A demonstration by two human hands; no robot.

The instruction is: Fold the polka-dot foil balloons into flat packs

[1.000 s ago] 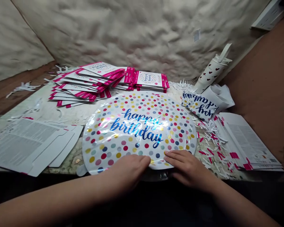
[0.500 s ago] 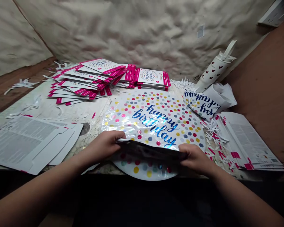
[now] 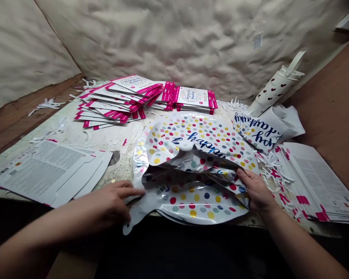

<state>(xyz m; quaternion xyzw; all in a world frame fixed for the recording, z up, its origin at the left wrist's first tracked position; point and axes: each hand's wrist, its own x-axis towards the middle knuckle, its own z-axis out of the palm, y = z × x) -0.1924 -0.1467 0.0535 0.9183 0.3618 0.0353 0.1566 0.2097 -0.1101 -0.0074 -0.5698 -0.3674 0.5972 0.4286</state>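
A polka-dot foil balloon (image 3: 197, 201) lies on the table, folded over on itself, with its blue birthday lettering upside down on the far flap. My right hand (image 3: 254, 190) pinches the balloon's folded right side. My left hand (image 3: 110, 203) sits at the lower left with its fingers spread, and the fingertips reach the foil near a barcode label (image 3: 162, 190). The balloon's white neck tab (image 3: 130, 219) sticks out beneath that hand. A second folded balloon (image 3: 257, 131) with blue lettering lies beyond my right hand.
Stacks of pink-edged packaged cards (image 3: 119, 100) stand at the back. Printed cardboard sheets (image 3: 49, 174) lie at left, and another stack (image 3: 317, 178) at right among white and pink paper shreds (image 3: 275, 170). A white heart-patterned bottle (image 3: 276, 89) lies back right against a padded wall (image 3: 174, 38).
The balloon's near edge has been lifted and folded over, turning its lettering upside down. My left hand has let go and moved to the lower left. My right hand stays on the balloon's right side.
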